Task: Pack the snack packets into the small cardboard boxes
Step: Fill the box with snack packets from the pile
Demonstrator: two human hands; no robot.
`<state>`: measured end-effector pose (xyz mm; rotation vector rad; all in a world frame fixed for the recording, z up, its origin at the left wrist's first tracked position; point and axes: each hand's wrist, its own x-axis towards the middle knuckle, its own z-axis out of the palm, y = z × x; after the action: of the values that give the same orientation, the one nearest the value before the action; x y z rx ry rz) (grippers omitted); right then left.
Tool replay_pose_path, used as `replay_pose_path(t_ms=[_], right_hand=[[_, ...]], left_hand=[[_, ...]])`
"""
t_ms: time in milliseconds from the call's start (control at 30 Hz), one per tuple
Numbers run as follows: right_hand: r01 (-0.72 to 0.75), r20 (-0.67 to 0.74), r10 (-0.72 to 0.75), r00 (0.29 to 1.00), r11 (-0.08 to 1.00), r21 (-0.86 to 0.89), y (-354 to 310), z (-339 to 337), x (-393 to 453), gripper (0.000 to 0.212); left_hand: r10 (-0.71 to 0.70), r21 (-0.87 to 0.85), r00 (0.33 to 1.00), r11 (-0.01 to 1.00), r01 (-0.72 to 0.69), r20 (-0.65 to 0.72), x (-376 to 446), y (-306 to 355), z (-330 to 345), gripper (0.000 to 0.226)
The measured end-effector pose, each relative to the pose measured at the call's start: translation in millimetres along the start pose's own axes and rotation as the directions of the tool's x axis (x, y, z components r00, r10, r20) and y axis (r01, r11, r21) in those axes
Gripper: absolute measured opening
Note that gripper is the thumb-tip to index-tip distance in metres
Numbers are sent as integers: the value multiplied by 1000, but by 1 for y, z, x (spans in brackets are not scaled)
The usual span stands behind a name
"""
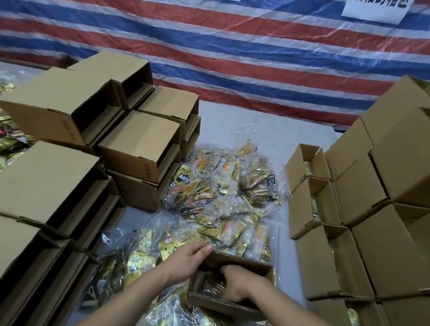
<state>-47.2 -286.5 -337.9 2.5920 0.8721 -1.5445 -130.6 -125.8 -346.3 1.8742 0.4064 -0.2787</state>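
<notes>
In the open box (231,283) near the desk's front edge, the right hand (239,283) pushes packets down, grip unclear; the left hand (183,261) grasps the rim. Overstuffing could bulge the box or spill the loose packets (222,194) behind.

wall: striped red-white-blue tarp (237,54) | white paper signs (374,10) | grey tabletop (235,119)
</notes>
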Motion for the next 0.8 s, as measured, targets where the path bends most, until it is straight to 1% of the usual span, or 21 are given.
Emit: replay_pose_path(t_ms=[67,100,133,167,267,367,467,533,567,633,667,733,767,800], right_hand=[[36,-3,-36,999,999,-30,7,-8,-7,52],[44,-17,-45,999,998,-33,9,-10,-9,42],[50,-30,-51,998,999,-20,10,-9,-10,34],[43,-27,-43,999,999,2,9,-7,-9,31],[3,60,-6,998,999,48,2,6,-3,45],[-71,84,63,994,993,92,-7,14,-2,61],[-51,73,44,996,993,104,-5,11,-8,61],[18,35,-21,999,995,95,-2,1,-18,51],[66,-18,-64,998,991,115,0,-5,-26,43],[182,-195,-148,969,969,167,1,-18,-45,33],[243,-307,-185,934,957,161,1,-26,-54,30],[348,-518,-256,816,934,86,5,-41,-69,21],[377,-583,-294,757,926,22,7,-47,-74,17],[379,-601,-332,727,924,-52,9,-53,-77,23]], left_hand=[[-4,-20,1000,1000,4,3,0,0,0,31],[-8,-25,1000,1000,8,3,-1,0,0,31],[-13,-25,1000,1000,13,2,-1,0,0,31],[-17,-22,1000,1000,17,0,-1,0,1,31],[-7,3,1000,1000,7,2,0,-1,3,31],[4,21,1000,1000,-4,12,-1,-2,7,30],[3,3,1000,1000,-3,1,-1,0,7,30],[7,-1,1000,1000,-7,-7,0,1,4,29],[10,-5,1000,1000,-10,-4,0,2,3,30],[16,-24,1000,1000,-15,14,-1,2,2,31],[18,-31,1000,999,-17,22,-1,2,2,32],[16,-29,1000,999,-16,25,-1,2,3,32],[14,-22,1000,1000,-13,22,-1,3,3,33],[8,-15,1000,1000,-8,18,-1,3,4,34]])
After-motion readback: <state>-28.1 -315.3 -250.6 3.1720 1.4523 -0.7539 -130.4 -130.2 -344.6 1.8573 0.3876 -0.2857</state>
